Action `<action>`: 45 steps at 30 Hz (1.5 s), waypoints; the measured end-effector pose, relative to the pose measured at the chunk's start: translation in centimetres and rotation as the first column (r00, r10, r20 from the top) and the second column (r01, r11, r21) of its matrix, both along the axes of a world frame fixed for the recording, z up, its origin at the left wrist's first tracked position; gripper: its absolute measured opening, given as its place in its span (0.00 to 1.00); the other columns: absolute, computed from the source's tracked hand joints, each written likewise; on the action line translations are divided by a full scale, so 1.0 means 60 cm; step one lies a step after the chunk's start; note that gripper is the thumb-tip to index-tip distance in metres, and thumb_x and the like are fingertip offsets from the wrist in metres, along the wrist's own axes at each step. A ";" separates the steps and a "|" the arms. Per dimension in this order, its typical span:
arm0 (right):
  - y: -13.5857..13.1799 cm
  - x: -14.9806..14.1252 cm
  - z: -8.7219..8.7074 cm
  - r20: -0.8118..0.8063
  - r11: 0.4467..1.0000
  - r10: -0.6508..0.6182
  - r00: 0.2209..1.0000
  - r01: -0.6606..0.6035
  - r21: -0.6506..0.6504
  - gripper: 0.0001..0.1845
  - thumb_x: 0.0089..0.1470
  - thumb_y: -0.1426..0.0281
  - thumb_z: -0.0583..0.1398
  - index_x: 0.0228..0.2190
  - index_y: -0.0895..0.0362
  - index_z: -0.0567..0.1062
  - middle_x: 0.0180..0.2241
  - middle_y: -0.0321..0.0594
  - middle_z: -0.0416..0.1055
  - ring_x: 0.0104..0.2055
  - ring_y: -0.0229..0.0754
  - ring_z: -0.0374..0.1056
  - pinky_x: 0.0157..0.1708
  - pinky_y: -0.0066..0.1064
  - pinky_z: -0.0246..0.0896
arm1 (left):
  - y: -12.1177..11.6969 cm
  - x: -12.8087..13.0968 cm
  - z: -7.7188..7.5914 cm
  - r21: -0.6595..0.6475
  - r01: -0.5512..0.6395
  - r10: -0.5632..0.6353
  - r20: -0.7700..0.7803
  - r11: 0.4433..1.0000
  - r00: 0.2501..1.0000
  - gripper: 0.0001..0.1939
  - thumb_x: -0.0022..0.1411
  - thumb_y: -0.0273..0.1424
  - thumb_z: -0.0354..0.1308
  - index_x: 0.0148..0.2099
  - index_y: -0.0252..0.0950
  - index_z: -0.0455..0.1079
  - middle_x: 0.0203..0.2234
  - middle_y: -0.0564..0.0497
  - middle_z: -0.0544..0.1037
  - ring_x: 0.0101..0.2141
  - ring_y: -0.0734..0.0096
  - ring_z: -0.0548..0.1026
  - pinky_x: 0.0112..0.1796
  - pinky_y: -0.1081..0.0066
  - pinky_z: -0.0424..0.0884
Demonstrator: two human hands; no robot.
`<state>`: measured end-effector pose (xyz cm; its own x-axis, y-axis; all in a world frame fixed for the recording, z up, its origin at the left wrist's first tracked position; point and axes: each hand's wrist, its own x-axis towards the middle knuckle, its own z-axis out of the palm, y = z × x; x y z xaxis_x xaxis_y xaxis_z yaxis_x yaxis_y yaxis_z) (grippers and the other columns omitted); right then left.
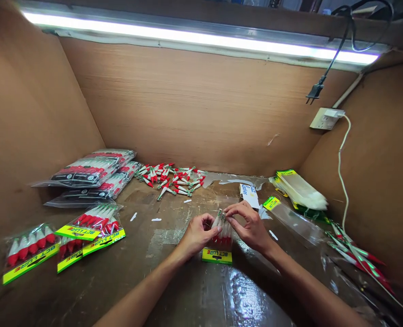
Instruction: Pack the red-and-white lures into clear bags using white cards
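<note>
Packet (223, 241), held by both hands near the middle of the tabletop (174, 290), header (217, 256) toward the body. Found filled packets (31, 252) near the left edge, some overlapping, apparently to save room. Saw sealed bags (86, 172) stacked behind them, toward the far left corner, likely clear of the handwork. Found loose lures (154, 175) heaped by the far edge, left of the middle, perhaps for easy reach. Pinched the packet's side with the left hand's (197, 234) thumb and forefinger, other fingers curled, seemingly to brace the row inside. Pinched at the hooked ends with the right hand's (251, 225) thumb and forefinger, other fingers bent; could not tell whether film or hook, but judged it a light hold, wary of the points. Noted a written card (249, 195) just beyond. Found one empty bag (292, 219) lying singly to the right, probably for quick pickup, and a stack of empties (300, 188) toward the far right corner. Saw longer lures (361, 261) by the right edge, beneath a white cord (340, 172).
</note>
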<state>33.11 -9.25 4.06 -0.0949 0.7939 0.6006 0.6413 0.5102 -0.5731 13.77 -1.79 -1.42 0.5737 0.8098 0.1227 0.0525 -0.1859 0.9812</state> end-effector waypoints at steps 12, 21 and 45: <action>0.003 0.000 0.012 0.151 0.989 0.113 0.982 -0.125 0.073 0.07 0.57 0.77 0.60 0.35 0.53 0.74 0.46 0.43 0.76 0.43 0.46 0.69 0.46 0.43 0.61 | 0.001 -0.001 0.000 -0.029 0.026 -0.026 -0.002 0.999 1.000 0.12 0.55 0.37 0.65 0.35 0.31 0.74 0.29 0.49 0.78 0.28 0.70 0.74 0.30 0.74 0.67; 0.008 0.001 0.003 0.087 0.992 0.124 0.988 -0.126 0.018 0.06 0.58 0.76 0.60 0.36 0.53 0.74 0.43 0.41 0.77 0.44 0.45 0.68 0.46 0.42 0.62 | -0.007 -0.003 0.014 -0.020 0.080 -0.081 -0.045 0.997 0.996 0.13 0.55 0.37 0.65 0.34 0.31 0.78 0.27 0.51 0.78 0.30 0.68 0.73 0.32 0.74 0.66; 0.010 0.005 0.001 0.048 0.991 0.130 0.990 -0.128 -0.041 0.05 0.60 0.73 0.59 0.36 0.53 0.74 0.43 0.43 0.77 0.44 0.46 0.69 0.46 0.43 0.63 | -0.010 -0.004 0.008 -0.357 0.090 -0.049 0.124 0.930 0.991 0.27 0.46 0.39 0.73 0.46 0.33 0.70 0.29 0.50 0.78 0.25 0.71 0.75 0.28 0.74 0.69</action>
